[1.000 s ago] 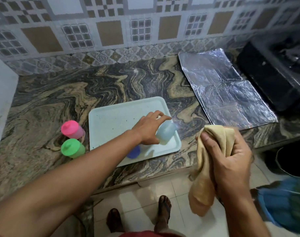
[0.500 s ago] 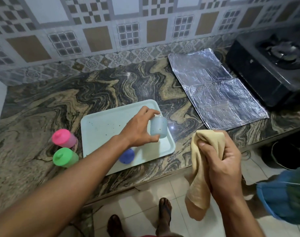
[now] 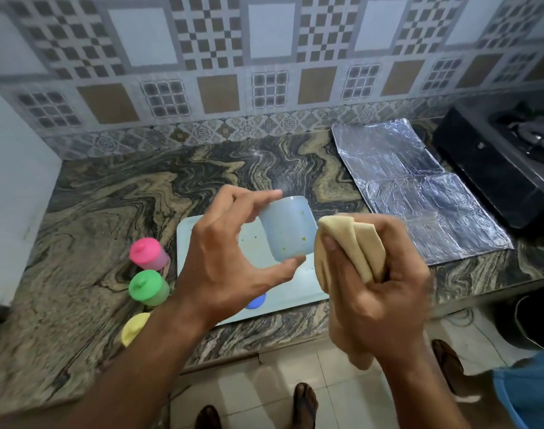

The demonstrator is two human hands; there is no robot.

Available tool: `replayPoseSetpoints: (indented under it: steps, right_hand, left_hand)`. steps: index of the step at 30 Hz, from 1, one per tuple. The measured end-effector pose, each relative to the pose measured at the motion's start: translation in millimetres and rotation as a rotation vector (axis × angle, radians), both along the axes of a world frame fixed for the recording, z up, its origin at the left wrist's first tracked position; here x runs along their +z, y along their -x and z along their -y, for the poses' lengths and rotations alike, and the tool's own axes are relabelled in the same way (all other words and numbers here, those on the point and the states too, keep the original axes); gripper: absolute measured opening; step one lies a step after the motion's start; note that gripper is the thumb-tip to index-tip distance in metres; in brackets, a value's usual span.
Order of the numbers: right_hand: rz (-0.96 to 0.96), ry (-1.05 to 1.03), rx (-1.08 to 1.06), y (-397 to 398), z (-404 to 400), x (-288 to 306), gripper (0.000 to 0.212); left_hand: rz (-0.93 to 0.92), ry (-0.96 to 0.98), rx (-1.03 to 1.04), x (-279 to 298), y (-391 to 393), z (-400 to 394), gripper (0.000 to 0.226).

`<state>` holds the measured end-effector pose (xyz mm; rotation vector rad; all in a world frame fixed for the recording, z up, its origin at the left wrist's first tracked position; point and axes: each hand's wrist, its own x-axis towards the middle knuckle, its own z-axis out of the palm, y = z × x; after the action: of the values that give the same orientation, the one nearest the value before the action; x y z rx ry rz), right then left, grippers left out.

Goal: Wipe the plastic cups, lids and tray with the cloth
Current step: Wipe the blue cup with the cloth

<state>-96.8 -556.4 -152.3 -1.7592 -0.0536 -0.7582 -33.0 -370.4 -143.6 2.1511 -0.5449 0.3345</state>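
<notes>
My left hand holds a pale blue plastic cup in the air above the tray, thumb under its base and fingers over its rim; small green specks dot its side. My right hand grips a folded beige cloth, whose front edge touches the cup's right side. The light blue tray lies on the counter below, speckled with crumbs, and a blue lid rests on it, mostly hidden by my left wrist. Pink-lidded cup, green-lidded cup and a yellow lid stand left of the tray.
Marbled stone counter runs to a tiled wall. Foil sheets lie to the right, with a black gas stove beyond. The counter's front edge is just below the tray; my sandalled feet stand on the tiled floor.
My left hand has lifted the blue cup off the tray and brought it nearer. My right hand has raised the cloth up against the cup's side.
</notes>
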Motion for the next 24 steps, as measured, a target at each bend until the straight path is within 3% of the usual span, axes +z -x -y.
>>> replayPoseSetpoints:
  steps: [7, 12, 18, 24]
  right_hand:
    - [0.085, 0.252, 0.013, -15, -25, 12, 0.015]
    - [0.095, 0.263, -0.009, -29, -33, 23, 0.014]
    - [0.030, 0.137, 0.004, -42, -33, 25, 0.018]
    - [0.025, -0.152, -0.006, -43, -29, 21, 0.020]
  left_hand:
    - [0.091, -0.062, 0.079, 27, 11, -12, 0.068]
    - [0.185, -0.122, 0.117, 33, 15, -18, 0.066]
    - [0.209, -0.074, 0.121, 29, 16, -26, 0.067]
    - [0.127, 0.116, 0.178, 22, 17, -29, 0.068]
